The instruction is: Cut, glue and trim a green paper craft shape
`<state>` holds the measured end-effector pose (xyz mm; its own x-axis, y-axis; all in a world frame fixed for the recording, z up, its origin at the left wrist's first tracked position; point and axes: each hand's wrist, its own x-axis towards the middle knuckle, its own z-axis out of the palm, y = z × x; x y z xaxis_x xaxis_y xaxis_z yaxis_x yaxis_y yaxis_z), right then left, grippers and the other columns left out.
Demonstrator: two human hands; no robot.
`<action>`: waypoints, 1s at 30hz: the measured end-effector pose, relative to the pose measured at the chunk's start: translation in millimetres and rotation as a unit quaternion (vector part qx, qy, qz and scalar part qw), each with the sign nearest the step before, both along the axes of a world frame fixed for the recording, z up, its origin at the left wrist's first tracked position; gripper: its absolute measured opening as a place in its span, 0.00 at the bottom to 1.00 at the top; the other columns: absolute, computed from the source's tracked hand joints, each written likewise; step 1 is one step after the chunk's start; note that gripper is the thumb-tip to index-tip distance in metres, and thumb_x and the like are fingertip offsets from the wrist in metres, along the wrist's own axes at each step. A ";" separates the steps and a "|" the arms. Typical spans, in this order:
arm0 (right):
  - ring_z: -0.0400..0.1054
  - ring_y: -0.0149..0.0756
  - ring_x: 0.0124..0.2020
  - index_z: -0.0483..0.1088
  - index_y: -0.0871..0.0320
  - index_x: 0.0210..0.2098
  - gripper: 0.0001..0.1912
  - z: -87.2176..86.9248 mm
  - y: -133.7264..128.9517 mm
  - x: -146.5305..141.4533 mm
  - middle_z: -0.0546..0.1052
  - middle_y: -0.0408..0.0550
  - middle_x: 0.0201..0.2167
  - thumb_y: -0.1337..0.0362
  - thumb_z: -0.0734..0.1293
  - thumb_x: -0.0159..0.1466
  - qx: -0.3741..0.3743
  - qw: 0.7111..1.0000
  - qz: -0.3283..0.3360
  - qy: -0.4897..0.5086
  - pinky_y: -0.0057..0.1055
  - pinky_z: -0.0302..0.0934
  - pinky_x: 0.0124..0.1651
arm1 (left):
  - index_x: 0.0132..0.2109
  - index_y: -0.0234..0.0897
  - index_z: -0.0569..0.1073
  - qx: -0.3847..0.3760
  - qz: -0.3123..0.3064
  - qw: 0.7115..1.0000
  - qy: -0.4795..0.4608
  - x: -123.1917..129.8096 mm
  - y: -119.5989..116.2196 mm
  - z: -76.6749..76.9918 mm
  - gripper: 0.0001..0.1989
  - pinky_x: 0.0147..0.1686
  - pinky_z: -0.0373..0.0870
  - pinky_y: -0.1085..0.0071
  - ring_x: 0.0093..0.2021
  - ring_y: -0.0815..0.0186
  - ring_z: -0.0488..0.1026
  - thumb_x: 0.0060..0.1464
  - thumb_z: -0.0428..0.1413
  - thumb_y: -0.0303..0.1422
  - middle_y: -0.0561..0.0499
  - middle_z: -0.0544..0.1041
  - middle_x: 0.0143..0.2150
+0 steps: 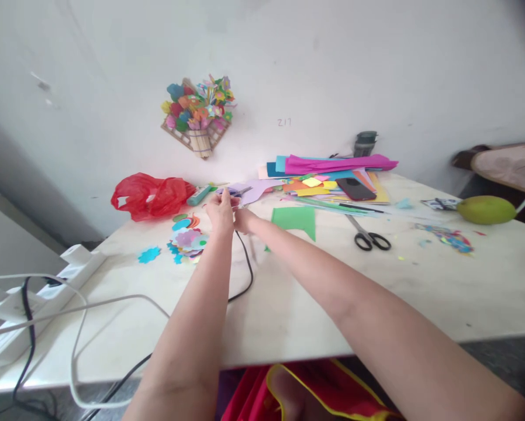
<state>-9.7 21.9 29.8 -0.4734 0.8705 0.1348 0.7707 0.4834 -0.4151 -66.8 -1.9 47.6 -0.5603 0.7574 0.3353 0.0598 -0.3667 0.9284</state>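
Observation:
My left hand [221, 211] and my right hand [244, 221] are close together over the far middle of the table, with fingers bent inward. My left fingers are pinched, and whatever is between them is too small to make out. My right hand is closed, its grip mostly hidden. A black cable [248, 260] runs down from just below it toward me. Just beyond the hands are what look like scissors [244, 191] with purple handles, and light purple paper [258, 189]. Green paper [295, 219] lies right of my right hand.
Black-handled scissors [371, 240], a phone [355, 189] and stacked coloured paper [332, 165] lie right. Paper cutouts [187, 238], a red plastic bag [151, 196] and a glue-stick-like teal tube [199, 195] are left. White cords trail from a power strip [47, 301]. A green mango-like fruit [486, 209] sits far right.

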 end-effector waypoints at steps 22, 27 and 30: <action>0.48 0.39 0.63 0.65 0.50 0.55 0.20 -39.0 0.3 141.4 0.65 0.40 0.58 0.60 0.54 0.66 0.128 0.983 0.060 -0.116 0.43 0.42 0.60 | 0.65 0.40 0.50 -0.233 0.024 0.692 0.683 40.2 -10.6 -66.4 0.33 0.59 0.24 0.43 0.66 0.51 0.25 0.54 0.44 0.43 0.48 0.47 0.68; 0.49 0.41 0.62 0.71 0.49 0.49 0.18 -36.3 -5.4 140.8 0.68 0.42 0.55 0.61 0.54 0.66 0.143 0.979 0.081 -0.124 0.43 0.41 0.60 | 0.65 0.41 0.51 -0.228 0.037 0.703 0.673 40.5 -13.8 -63.5 0.34 0.59 0.24 0.41 0.66 0.50 0.25 0.52 0.46 0.44 0.48 0.47 0.68; 0.50 0.43 0.62 0.72 0.52 0.48 0.19 -33.5 -7.2 138.3 0.69 0.44 0.54 0.61 0.53 0.66 0.142 0.977 0.081 -0.139 0.44 0.40 0.60 | 0.65 0.41 0.53 -0.213 0.047 0.713 0.666 39.5 -15.2 -62.1 0.32 0.59 0.25 0.41 0.67 0.50 0.26 0.53 0.45 0.43 0.49 0.48 0.67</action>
